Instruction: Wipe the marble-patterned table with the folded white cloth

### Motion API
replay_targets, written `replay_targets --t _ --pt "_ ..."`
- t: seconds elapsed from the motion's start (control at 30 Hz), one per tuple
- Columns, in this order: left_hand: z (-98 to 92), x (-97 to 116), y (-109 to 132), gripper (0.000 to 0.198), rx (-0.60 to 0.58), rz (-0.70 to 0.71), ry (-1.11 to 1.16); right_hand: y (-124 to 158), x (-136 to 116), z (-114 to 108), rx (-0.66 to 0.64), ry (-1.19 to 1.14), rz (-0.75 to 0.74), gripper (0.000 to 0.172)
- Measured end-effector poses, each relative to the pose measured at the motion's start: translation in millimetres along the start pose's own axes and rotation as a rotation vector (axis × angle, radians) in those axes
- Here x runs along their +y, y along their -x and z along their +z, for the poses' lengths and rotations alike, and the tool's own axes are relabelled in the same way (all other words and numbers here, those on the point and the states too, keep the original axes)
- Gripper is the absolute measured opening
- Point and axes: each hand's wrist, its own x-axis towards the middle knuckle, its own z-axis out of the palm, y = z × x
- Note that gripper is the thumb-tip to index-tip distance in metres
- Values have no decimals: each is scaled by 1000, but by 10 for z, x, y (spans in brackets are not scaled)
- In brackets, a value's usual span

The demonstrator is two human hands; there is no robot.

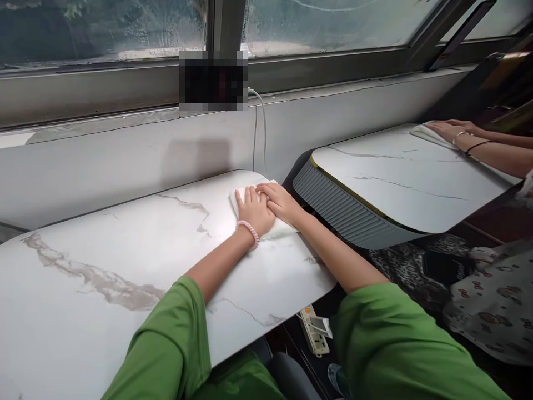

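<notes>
A white cloth (239,195) lies near the far right corner of the white marble-patterned table (125,250). My left hand (253,211) rests flat on the cloth with its fingers stretched out; a pink bead bracelet circles that wrist. My right hand (280,201) lies beside it, fingers flat and partly overlapping the left hand, also pressing on the cloth. Both of my arms wear green sleeves.
A second marble-topped table (395,183) stands to the right, where another person's hands (452,130) press a white cloth. A white cable (261,128) hangs down the wall. A power strip (313,333) lies on the floor between the tables. Windows run along the back.
</notes>
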Motion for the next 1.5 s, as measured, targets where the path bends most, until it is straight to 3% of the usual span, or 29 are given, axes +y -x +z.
replay_targets --t 0.2,0.33,0.5,0.7,0.93,1.23,1.37,1.5 --pt "-26 -477 -529 51 1 -13 -9 -645 159 210 -4 10 37 39" --pt "-12 -684 -765 47 48 -13 -13 -931 250 307 -21 36 45 41" --pt "-4 -750 -853 47 34 -21 -21 -1017 312 350 -27 53 52 44" --pt "-28 -680 -754 49 -2 -35 -58 -899 263 313 -33 22 46 44" --pt "-67 -363 -267 52 -25 -16 -88 -403 37 171 -39 -3 4 45" --pt "-203 125 759 51 -39 93 -96 634 -548 -48 -14 17 2 45" --pt "-264 229 1212 51 -41 161 -103 1064 -875 -90 -11 39 2 47" --pt "-286 260 1475 51 -43 209 -100 1308 -1094 -93 2 59 23 46"
